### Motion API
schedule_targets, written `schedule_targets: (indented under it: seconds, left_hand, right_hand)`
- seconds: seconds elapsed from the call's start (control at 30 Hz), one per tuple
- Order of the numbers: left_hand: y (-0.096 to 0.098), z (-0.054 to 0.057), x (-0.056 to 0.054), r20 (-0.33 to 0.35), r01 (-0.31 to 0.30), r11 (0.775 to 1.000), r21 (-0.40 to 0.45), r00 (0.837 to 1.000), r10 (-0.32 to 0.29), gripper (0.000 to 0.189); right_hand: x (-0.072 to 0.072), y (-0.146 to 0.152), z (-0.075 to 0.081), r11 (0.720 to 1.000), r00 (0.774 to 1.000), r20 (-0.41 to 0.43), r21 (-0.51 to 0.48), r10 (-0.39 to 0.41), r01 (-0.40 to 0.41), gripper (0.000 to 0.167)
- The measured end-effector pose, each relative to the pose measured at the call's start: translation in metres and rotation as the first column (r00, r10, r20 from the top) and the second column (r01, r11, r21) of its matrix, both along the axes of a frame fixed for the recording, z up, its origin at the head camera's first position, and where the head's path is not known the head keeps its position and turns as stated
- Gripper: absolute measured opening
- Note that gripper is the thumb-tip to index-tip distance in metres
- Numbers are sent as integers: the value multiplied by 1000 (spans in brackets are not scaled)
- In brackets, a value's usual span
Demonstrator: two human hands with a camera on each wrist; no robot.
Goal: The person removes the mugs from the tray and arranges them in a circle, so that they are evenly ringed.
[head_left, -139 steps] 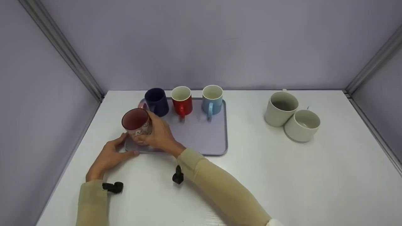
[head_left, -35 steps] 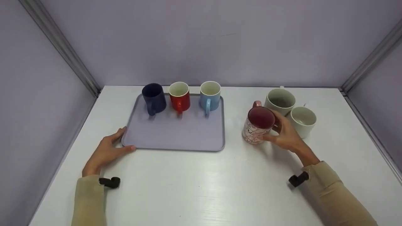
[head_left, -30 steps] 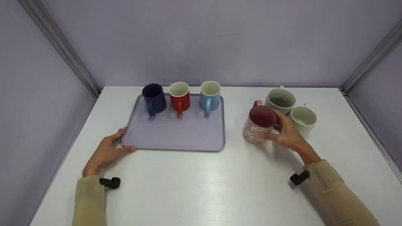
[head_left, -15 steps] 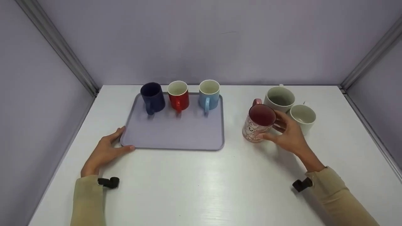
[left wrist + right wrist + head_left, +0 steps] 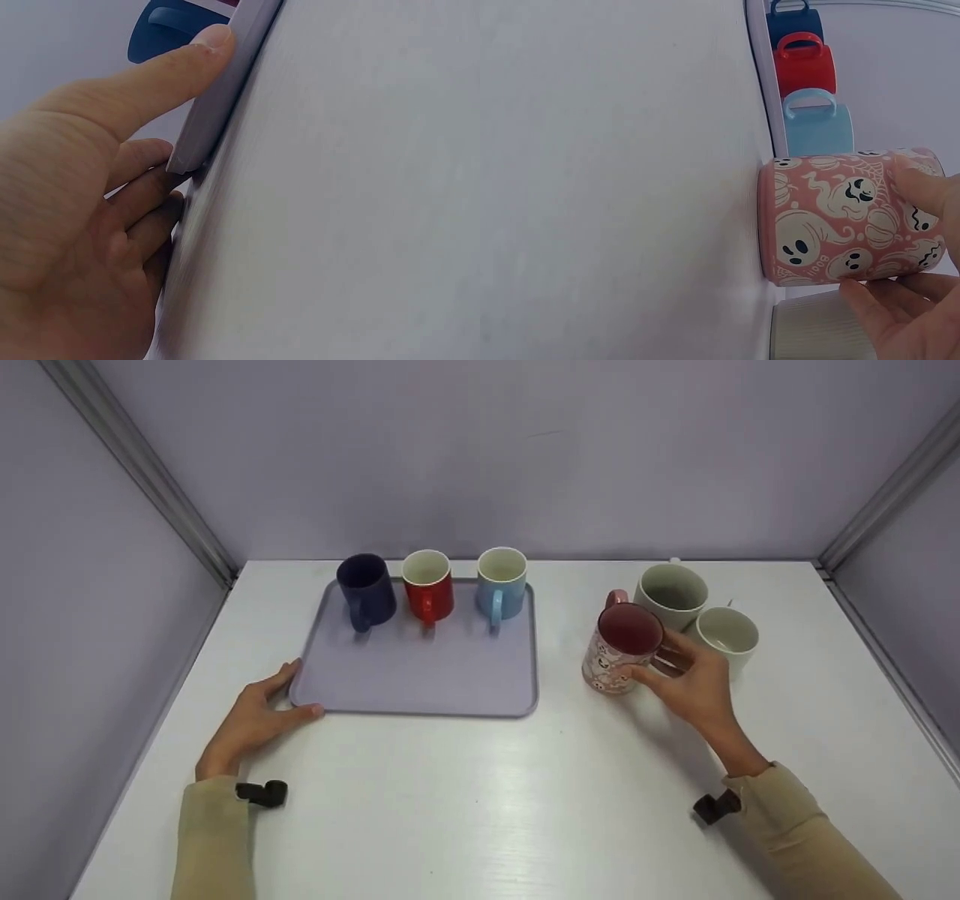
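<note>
My right hand (image 5: 701, 682) holds a pink ghost-patterned mug (image 5: 609, 664) round its side, thumb in front and fingers behind. The mug has a dark red inside, and its handle points to the back. In the right wrist view, the base of this mug (image 5: 840, 217) appears to meet the table. My left hand (image 5: 255, 724) touches the near left corner of a lilac tray (image 5: 420, 682), its thumb along the front edge and its fingers by the left side. On the tray's back part stand a dark blue mug (image 5: 367, 589), a red mug (image 5: 431, 592) and a light blue mug (image 5: 502, 585).
Two off-white mugs, a taller one (image 5: 671, 592) and a wider one (image 5: 727, 637), stand close behind and right of my right hand. A white table (image 5: 480, 810) bears everything. Pale walls (image 5: 480, 457) enclose its back and sides.
Over the last several seconds, my right hand has carried the pink mug from the tray's left side to the table by the off-white mugs. My left hand stays at the tray corner.
</note>
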State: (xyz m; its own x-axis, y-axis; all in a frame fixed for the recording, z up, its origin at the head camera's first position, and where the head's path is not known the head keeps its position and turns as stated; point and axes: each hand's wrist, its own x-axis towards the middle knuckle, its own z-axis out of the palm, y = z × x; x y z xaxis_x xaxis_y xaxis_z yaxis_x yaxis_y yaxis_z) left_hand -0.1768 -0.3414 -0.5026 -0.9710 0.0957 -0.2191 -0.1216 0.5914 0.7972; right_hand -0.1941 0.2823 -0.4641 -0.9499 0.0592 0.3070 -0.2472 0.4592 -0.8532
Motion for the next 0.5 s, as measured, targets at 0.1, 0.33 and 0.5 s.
schedule_targets:
  seconds: [0.1,0.33,0.5]
  left_hand:
    - [-1,0,0,4,-4,1000,-6,1000,4,110]
    - [-1,1,0,-7,0,1000,17,1000,0,109]
    - [-1,1,-1,-6,2,1000,14,1000,-2,109]
  right_hand:
    - [-2,1,1,1000,1000,15,-7,-8,8,71]
    - [-7,2,1,1000,1000,2,-16,-10,10,76]
    - [-11,3,2,1000,1000,3,1,-31,31,77]
